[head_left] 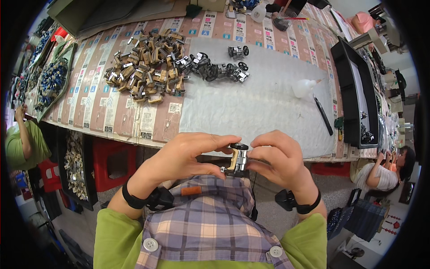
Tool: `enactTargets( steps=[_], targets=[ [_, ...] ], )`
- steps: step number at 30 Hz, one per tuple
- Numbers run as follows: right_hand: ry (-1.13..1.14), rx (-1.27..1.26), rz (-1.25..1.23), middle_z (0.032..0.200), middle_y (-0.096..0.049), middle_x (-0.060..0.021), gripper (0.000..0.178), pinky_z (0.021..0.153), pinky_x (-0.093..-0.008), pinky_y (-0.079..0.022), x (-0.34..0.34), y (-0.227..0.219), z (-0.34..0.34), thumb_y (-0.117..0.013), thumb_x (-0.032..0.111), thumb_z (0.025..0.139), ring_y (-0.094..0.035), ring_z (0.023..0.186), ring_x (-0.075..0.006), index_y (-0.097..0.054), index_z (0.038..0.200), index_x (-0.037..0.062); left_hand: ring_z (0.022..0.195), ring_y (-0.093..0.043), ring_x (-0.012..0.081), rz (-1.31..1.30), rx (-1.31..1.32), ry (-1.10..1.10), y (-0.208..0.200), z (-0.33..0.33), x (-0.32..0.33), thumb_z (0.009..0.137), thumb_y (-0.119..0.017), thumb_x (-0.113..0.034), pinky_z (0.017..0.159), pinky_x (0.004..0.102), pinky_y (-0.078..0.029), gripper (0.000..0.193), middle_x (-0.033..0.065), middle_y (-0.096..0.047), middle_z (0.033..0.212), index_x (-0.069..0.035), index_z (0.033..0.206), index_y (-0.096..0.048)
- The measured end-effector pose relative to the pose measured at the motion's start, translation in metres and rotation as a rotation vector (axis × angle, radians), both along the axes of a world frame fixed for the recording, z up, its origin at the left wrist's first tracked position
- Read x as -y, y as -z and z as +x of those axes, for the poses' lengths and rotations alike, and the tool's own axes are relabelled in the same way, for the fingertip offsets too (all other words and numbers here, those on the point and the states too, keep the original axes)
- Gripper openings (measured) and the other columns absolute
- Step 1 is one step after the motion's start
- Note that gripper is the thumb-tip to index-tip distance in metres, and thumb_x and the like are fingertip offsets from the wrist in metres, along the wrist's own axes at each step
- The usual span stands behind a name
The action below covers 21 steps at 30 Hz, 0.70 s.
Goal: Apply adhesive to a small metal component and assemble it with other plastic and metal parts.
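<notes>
Pinching wheeled part point(242, 160), left grip point(186, 152) and right grip point(278, 153) closed around it, crate point(91, 175) holding pieces point(76, 168)

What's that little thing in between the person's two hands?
In the head view, a small part with a black wheel, silver metal and a tan piece sits between the left hand and the right hand, with both touching it.

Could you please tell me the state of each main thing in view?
Left hand, gripping
Right hand, gripping
Wheeled piece, held between both
Tan-and-silver parts, heaped
Pen-like tool, lying flat
White bottle, upright or lying unclear
Black tray, partly filled
Grey sheet, spread flat
</notes>
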State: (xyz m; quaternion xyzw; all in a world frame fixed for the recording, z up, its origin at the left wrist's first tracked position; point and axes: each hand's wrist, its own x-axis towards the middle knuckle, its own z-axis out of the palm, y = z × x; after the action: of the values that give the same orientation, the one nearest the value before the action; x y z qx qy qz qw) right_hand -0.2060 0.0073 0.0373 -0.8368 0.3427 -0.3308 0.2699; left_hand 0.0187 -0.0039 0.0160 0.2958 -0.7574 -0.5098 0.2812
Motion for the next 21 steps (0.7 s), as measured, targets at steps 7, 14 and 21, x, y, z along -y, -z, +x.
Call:
enactTargets(
  steps=[7,14,21],
  targets=[
    [-0.262,-0.208,-0.220,0.087,-0.054,-0.0028,0.021,0.063,-0.0277,-0.040,0.004,-0.011,0.011,-0.056,0.010,0.067,-0.053,0.076,-0.0169,-0.059,0.087,0.0064,0.075,-0.062,0.0219,0.178,-0.046,0.115,0.008,0.004,0.001,0.055,-0.077,-0.024,0.064,0.0279,-0.046,0.065,0.0113,-0.063,0.082,-0.001,0.111,-0.054],
    [-0.405,-0.260,-0.059,0.088,-0.055,0.0010,0.030,0.067,-0.0278,-0.039,0.008,-0.011,0.015,-0.064,0.008,0.060,-0.051,0.078,-0.0162,-0.060,0.089,0.0097,0.070,-0.062,0.0192,0.199,-0.035,0.143,0.012,0.006,-0.001,0.054,-0.077,-0.025,0.060,0.0266,-0.046,0.062,0.0095,-0.063,0.077,-0.002,0.108,-0.057],
    [-0.486,-0.179,0.032,0.080,-0.050,-0.0044,0.015,0.069,-0.0299,-0.039,0.011,-0.013,0.020,-0.056,0.010,0.068,-0.049,0.078,-0.0201,-0.053,0.082,0.0050,0.084,-0.062,0.0154,0.338,0.007,0.288,0.006,0.009,0.009,0.060,-0.076,-0.020,0.070,0.0247,-0.048,0.056,0.0090,-0.065,0.088,-0.005,0.111,-0.056]
  ],
)
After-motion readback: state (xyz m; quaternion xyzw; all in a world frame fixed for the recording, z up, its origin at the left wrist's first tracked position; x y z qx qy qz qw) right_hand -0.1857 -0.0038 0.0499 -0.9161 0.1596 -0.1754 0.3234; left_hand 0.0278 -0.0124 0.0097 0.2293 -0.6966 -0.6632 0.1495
